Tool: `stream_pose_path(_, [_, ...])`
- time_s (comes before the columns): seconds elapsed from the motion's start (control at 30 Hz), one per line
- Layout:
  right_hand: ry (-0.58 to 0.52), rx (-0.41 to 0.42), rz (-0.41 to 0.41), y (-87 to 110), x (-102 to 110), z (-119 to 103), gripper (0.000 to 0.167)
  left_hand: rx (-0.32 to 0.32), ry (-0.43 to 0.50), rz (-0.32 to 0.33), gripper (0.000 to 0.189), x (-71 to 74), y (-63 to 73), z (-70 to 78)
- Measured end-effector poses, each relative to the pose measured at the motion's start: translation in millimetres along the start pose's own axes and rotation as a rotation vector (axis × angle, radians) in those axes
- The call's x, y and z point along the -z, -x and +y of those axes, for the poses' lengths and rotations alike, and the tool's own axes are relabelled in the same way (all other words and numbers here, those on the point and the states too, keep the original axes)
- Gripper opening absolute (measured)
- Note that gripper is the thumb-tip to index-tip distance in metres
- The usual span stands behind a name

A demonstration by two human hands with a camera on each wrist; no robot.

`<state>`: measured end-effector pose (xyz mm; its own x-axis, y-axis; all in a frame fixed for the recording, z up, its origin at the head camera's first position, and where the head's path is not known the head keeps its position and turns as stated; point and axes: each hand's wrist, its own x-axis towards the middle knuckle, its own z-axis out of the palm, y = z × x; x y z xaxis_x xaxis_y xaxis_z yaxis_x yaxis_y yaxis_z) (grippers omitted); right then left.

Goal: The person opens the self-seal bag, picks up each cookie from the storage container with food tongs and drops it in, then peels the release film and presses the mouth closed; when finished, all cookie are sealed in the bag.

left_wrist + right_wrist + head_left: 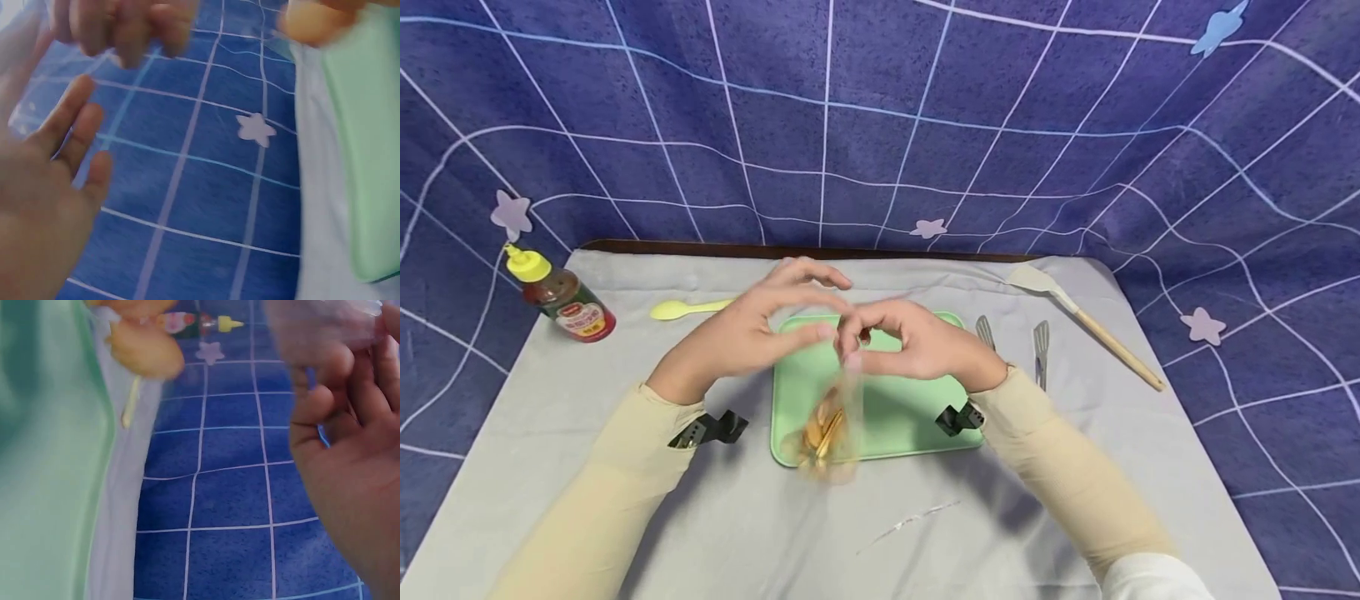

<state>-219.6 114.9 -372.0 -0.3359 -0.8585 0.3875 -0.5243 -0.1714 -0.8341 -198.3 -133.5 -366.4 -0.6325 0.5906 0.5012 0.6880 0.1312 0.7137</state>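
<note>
A clear plastic bag hangs from my right hand, whose thumb and fingers pinch its top. Inside its blurred lower part are golden-brown, bread-like pieces, seen over the left half of a green tray. My left hand is beside the bag's top, fingers loosely extended and the thumb pointing toward the right hand. In the left wrist view the left fingers look relaxed, with nothing held between them. The right wrist view shows the clear film at the right fingertips.
A sauce bottle with a yellow cap stands at the left, near a yellow spoon. Two metal utensils and a wooden-handled spatula lie at the right. A thin clear strip lies on the grey cloth in front.
</note>
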Motion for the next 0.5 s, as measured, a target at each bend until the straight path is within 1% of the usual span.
stream_pose_path(0.07, [-0.011,0.021,0.105,0.5,2,-4,0.008,0.068,0.05,0.156,0.021,2.3,3.1,-11.8])
stream_pose_path(0.1, [-0.017,0.029,0.162,0.5,3,-6,0.008,0.106,0.09,0.224,0.017,3.6,5.3,-17.7])
stream_pose_path(0.13, [-0.015,0.039,0.222,-0.2,5,-9,0.007,0.147,0.131,0.284,0.014,4.6,7.8,-23.4])
stream_pose_path(0.17, [-0.011,0.048,0.284,-1.1,7,-11,0.007,0.188,0.176,0.329,0.013,5.5,10.8,-28.3])
stream_pose_path(0.2, [-0.005,0.061,0.35,-2.3,10,-13,0.006,0.22,0.234,0.361,0.014,6.0,13.7,-32.8])
stream_pose_path(0.27, [0.006,0.087,0.482,-5.1,15,-18,0.005,0.264,0.328,0.391,0.017,6.0,18.4,-38.7])
stream_pose_path(0.33, [0.011,0.107,0.603,-8.8,22,-23,0.005,0.27,0.388,0.388,0.019,5.5,20.5,-41.3])
stream_pose_path(0.4, [0.016,0.114,0.697,-11.7,28,-28,0.005,0.252,0.401,0.362,0.021,4.8,19.2,-41.4])
stream_pose_path(0.5, [0.026,0.098,0.766,-15.4,35,-33,0.006,0.223,0.36,0.327,0.028,4.0,13.5,-37.8])
